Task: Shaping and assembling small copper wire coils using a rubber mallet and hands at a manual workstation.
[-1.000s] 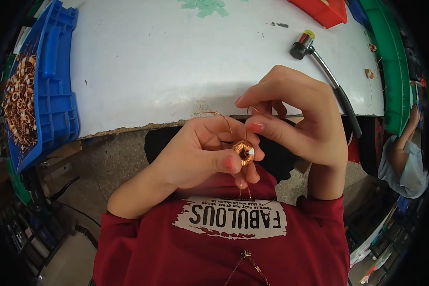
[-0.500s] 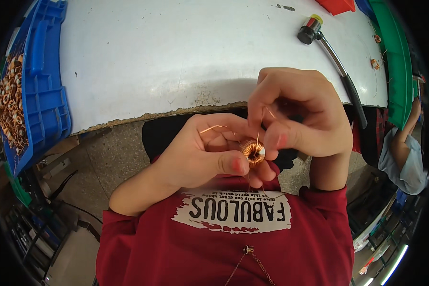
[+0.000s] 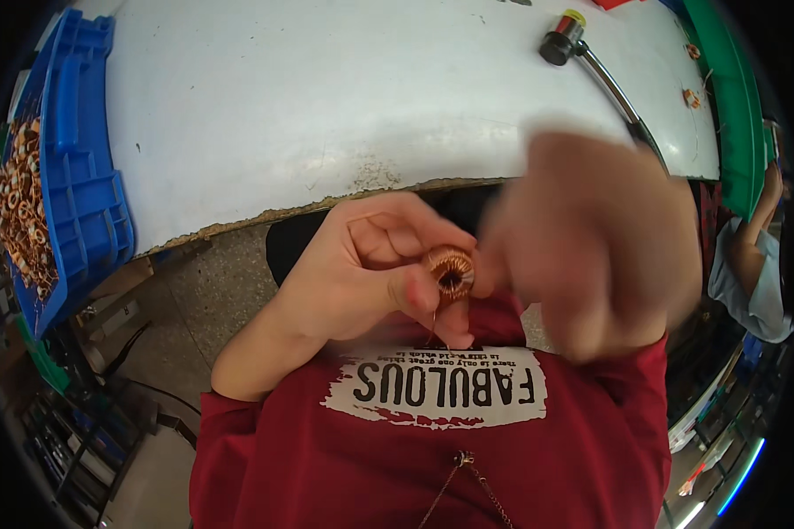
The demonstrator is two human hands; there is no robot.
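Two hands are close together below the edge of the white table (image 3: 344, 115). The left hand (image 3: 370, 273) pinches a small copper wire coil (image 3: 450, 270) between thumb and fingers, in front of the red shirt (image 3: 432, 441). The right hand (image 3: 591, 238) is just beside the coil, but it is blurred and I cannot tell its grip. A blue bin (image 3: 79, 185) with more coils stands at the left.
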